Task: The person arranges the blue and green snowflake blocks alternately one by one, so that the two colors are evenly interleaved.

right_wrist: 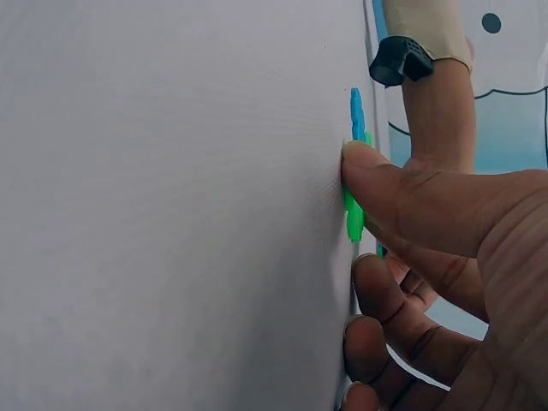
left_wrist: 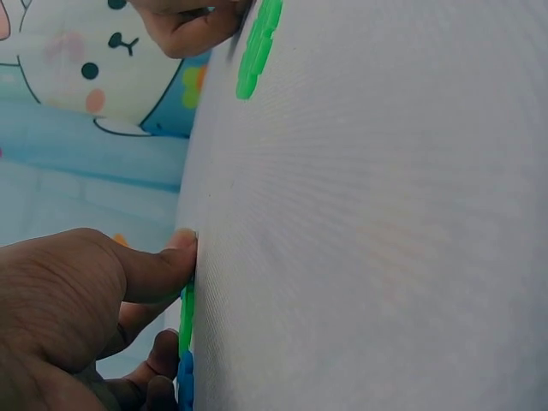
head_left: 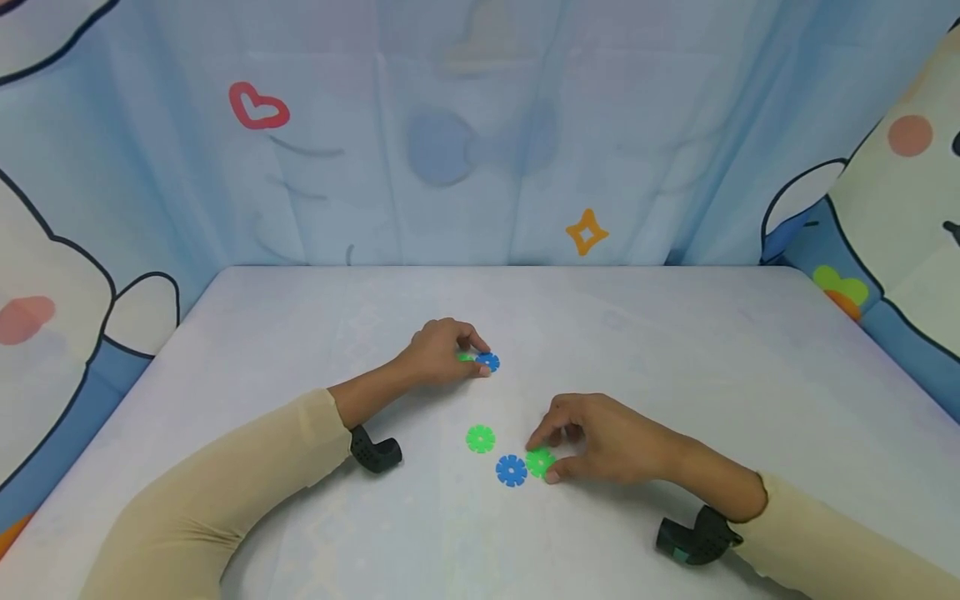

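Towards the back of the table, my left hand pinches a blue notched plastic disc between thumb and index finger. A green notched disc lies partly hidden beneath that hand; the left wrist view shows this green disc edge-on beside another blue disc. Nearer the front, my right hand grips a green notched disc at its edges with thumb and index finger. A flat blue disc sits right beside it, touching or almost so.
One more green disc lies on the pale cloth-covered table, left of the right hand's discs. Behind the table hangs a light blue printed curtain. Black wrist cameras sit at both sleeve cuffs.
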`<state>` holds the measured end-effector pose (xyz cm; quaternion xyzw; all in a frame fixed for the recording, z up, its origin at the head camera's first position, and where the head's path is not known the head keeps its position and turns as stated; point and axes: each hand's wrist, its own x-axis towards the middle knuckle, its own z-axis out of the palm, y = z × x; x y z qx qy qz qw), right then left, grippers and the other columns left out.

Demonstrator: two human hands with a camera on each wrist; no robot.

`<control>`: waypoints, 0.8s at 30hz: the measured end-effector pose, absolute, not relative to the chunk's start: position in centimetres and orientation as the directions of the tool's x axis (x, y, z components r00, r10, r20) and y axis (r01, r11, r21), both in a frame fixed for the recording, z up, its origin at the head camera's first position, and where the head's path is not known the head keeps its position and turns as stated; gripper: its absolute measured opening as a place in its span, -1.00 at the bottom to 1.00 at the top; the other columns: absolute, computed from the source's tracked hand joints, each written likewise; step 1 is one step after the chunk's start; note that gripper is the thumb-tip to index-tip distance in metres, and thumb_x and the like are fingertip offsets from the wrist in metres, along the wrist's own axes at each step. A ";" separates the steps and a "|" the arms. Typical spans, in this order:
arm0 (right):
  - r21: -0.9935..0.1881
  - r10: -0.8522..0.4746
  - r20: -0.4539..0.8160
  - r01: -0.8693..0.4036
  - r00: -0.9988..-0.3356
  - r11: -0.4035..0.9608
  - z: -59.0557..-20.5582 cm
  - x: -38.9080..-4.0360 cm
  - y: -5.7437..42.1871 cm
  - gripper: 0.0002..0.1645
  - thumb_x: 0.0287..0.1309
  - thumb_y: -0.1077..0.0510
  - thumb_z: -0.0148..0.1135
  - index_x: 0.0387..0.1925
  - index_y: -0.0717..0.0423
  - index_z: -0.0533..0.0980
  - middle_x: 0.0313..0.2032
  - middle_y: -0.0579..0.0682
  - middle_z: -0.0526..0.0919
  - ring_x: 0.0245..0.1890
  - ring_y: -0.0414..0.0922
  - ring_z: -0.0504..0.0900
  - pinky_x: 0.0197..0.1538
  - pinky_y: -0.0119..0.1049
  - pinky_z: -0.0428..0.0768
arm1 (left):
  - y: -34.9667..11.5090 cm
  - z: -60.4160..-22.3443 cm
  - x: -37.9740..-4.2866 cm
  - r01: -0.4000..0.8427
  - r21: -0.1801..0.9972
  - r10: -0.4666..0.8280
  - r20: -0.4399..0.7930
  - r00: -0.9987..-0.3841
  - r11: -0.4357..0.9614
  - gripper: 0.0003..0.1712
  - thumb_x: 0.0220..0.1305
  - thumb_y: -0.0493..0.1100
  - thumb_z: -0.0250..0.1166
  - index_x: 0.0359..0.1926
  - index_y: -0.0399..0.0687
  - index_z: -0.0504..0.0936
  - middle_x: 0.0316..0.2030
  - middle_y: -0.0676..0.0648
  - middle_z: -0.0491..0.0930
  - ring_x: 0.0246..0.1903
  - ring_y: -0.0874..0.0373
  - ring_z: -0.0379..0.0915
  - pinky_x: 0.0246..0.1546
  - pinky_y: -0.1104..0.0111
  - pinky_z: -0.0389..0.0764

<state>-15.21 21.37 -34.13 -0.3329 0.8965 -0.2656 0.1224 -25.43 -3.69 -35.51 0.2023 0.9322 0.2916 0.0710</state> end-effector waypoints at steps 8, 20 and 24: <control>-0.552 -0.663 -0.086 -0.519 -0.743 0.653 -33.8 -15.2 21.1 -0.70 -0.02 -0.01 0.53 -0.23 -0.28 0.59 -0.28 -0.32 0.55 -0.23 -0.34 0.49 -0.12 -0.41 0.49 | -3.6 -35.5 -25.5 0.318 0.579 0.406 -0.024 -0.914 0.751 -0.73 0.13 0.04 0.46 -0.13 0.18 0.74 -0.06 -0.01 0.63 0.03 0.09 0.48 0.02 0.20 0.48; -0.547 -0.682 -0.086 -0.538 -0.726 0.642 -33.6 -14.6 20.6 -0.70 0.02 0.07 0.51 -0.31 -0.28 0.51 -0.29 -0.29 0.50 -0.25 -0.28 0.45 -0.13 -0.41 0.49 | -3.6 -35.4 -25.5 0.329 0.568 0.411 -0.018 -0.911 0.754 -0.73 0.13 0.04 0.45 -0.13 0.16 0.74 -0.05 -0.03 0.65 0.05 0.07 0.49 0.04 0.17 0.48; -0.552 -0.680 -0.071 -0.538 -0.730 0.636 -33.6 -14.4 20.7 -0.67 0.03 0.08 0.50 -0.19 -0.25 0.54 -0.26 -0.31 0.53 -0.23 -0.31 0.47 -0.09 -0.41 0.51 | -3.6 -35.4 -25.5 0.331 0.569 0.415 -0.020 -0.910 0.753 -0.73 0.14 0.04 0.45 -0.12 0.16 0.74 -0.04 -0.03 0.64 0.06 0.06 0.49 0.05 0.16 0.47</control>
